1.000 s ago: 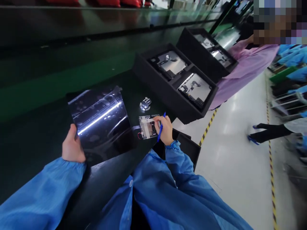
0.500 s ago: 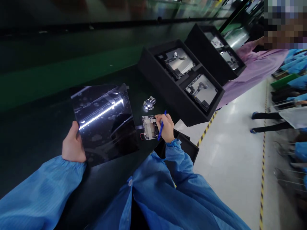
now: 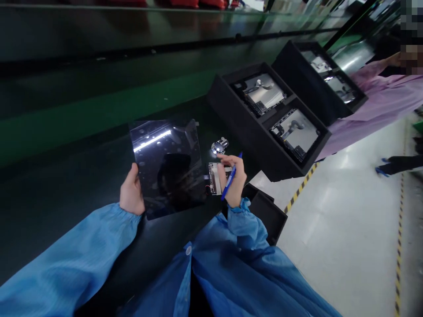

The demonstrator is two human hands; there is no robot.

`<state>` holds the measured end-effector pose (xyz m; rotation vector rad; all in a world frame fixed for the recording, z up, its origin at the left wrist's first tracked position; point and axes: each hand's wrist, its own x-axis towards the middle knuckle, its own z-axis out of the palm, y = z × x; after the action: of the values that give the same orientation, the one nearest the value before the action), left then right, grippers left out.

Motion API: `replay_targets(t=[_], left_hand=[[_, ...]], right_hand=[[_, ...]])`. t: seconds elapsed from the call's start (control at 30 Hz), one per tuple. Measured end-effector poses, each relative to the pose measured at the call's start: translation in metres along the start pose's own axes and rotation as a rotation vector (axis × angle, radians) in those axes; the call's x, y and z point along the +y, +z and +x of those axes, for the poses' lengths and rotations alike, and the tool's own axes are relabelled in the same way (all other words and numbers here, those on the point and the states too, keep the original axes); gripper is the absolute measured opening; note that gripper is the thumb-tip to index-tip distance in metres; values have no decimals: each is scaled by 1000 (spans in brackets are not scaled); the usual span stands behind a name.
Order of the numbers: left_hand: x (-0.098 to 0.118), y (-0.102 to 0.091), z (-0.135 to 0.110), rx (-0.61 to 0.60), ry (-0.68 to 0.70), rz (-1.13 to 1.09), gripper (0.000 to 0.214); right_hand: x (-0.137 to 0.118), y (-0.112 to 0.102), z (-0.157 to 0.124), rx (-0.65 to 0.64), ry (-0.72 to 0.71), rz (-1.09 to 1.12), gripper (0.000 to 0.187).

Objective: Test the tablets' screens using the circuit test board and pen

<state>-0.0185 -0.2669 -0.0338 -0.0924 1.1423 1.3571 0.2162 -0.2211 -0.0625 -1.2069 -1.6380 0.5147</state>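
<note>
A glossy black display panel (image 3: pixel 168 165) lies tilted on the dark worktop (image 3: pixel 66 185). My left hand (image 3: pixel 131 194) grips its lower left corner. My right hand (image 3: pixel 233 179) holds a blue pen (image 3: pixel 231 180) and rests its fingertips on a small circuit board (image 3: pixel 216 177) joined to the panel's right edge, with white tape and a red wire on it. A small shiny metal part (image 3: pixel 219 145) sits just beyond the board.
A black foam tray (image 3: pixel 228 94) holding two metal-backed panels stands to the right, with a second such tray (image 3: pixel 291 59) behind it. A person in a pink coat (image 3: pixel 380 101) stands past them. A black box (image 3: pixel 264 211) hangs at the table edge. Yellow-black tape (image 3: pixel 299 189) marks the floor.
The view has shifted, so everything sits further right in the picture. My right fingers have moved up along the small board's far edge. My left hand keeps its grip on the panel.
</note>
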Motion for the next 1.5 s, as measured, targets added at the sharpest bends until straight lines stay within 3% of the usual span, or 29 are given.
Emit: replay_targets(t=[0.1, 0.2, 0.3, 0.43, 0.63, 1.03, 1.17, 1.27, 1.4, 1.5], left_hand=[[0, -2, 0, -20, -66, -5, 40], [1, -5, 2, -18, -148, -34, 42], [-1, -5, 5, 7, -139, -63, 44], [-3, -5, 6, 25, -143, -86, 43], [-4, -4, 6, 58, -107, -38, 42], [-6, -8, 3, 48, -59, 18, 36], [-5, -9, 2, 62, -96, 60, 33], [-5, -10, 1, 77, -116, 79, 32], [-10, -16, 6, 49, -94, 47, 26], [-15, -21, 10, -35, -72, 23, 29]], right_hand=[[-16, 23, -3, -123, 17, 271, 46], [-16, 33, -6, -263, 34, 384, 63], [-12, 31, -9, -346, 45, 355, 66], [-12, 29, -9, -340, 32, 274, 69], [-14, 34, -6, -352, 4, 208, 106], [-15, 30, -10, -327, 49, 323, 88], [-16, 28, 0, -176, 104, 360, 68], [-18, 20, 29, -70, 149, 300, 49], [-24, 5, 79, -222, 65, 23, 36], [-29, -1, 102, -358, -32, -267, 35]])
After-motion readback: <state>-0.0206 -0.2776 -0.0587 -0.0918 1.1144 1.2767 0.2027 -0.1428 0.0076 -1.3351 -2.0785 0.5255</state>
